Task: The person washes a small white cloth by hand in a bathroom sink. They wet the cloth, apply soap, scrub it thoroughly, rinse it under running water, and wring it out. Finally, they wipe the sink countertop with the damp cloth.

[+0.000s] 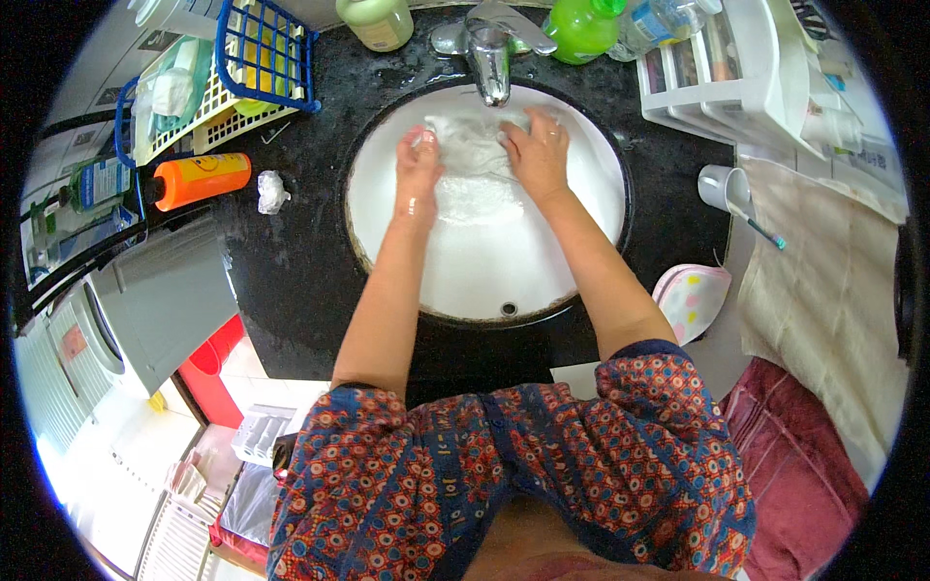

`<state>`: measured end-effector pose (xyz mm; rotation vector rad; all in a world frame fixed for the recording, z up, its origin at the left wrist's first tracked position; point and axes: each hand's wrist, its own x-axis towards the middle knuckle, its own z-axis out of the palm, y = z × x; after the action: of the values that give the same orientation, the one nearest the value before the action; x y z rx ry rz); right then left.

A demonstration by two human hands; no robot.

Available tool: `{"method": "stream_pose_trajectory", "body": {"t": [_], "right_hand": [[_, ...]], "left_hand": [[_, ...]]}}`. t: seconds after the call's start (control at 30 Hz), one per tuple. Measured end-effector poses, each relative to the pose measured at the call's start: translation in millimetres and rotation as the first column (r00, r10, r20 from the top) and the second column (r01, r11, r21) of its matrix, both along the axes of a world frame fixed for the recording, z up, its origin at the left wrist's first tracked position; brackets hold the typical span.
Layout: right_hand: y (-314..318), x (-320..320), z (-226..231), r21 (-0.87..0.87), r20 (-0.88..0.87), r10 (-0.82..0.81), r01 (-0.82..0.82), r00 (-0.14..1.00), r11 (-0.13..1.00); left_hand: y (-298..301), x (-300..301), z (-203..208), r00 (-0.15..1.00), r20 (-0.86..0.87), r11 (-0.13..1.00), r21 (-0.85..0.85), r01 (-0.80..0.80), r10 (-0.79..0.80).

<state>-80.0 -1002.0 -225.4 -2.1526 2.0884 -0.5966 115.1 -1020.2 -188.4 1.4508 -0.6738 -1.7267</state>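
A wet white cloth [472, 145] is spread in the upper part of the oval white sink [484, 266], just below the chrome faucet [491, 58]. My left hand [418, 174] has its fingers curled at the cloth's left edge, and it looks wet. On the opposite edge, the bent fingers of my right hand [540, 153] grip the cloth, with a ring on one finger. Between the two hands the fabric is rumpled and glistening, and its lower part blends into the white basin.
Left of the sink are an orange bottle [203, 181], a crumpled white wad [272, 192] and a blue basket [266, 53]. Behind it stand a pale green jar [376, 21] and a green bottle [581, 29]. White drawers [712, 77] and a white cup [719, 187] sit to the right.
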Motion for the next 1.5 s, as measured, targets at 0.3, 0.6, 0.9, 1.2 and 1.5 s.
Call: {"method": "stream_pose_trajectory", "body": {"t": [0.3, 0.6, 0.9, 1.2, 1.5], "right_hand": [[47.8, 21.1, -45.7, 0.301, 0.049, -0.031, 0.014, 0.998, 0.953], [63.5, 143.2, 111.2, 0.23, 0.706, -0.04, -0.176, 0.707, 0.957], [45.7, 130.3, 55.1, 0.08, 0.638, -0.082, 0.04, 0.766, 0.996], [22.2, 105.8, 26.7, 0.188, 0.595, -0.356, 0.306, 0.72, 0.933], [-26.6, 0.3, -36.5, -0.101, 0.359, -0.257, 0.311, 0.897, 0.945]], "left_hand": [[50.4, 19.7, -59.3, 0.92, -0.195, 0.877, 0.418, -0.234, 0.339], [8.8, 17.6, -43.7, 0.655, -0.683, 0.934, 0.34, -0.106, 0.323], [20.2, -0.4, -32.4, 0.779, -0.574, 0.876, 0.477, 0.069, 0.251], [16.9, -16.6, -54.4, 0.972, -0.158, 0.907, 0.41, -0.098, 0.176], [-3.5, 23.9, -41.0, 0.994, 0.079, 0.997, 0.012, -0.08, 0.078]]}}
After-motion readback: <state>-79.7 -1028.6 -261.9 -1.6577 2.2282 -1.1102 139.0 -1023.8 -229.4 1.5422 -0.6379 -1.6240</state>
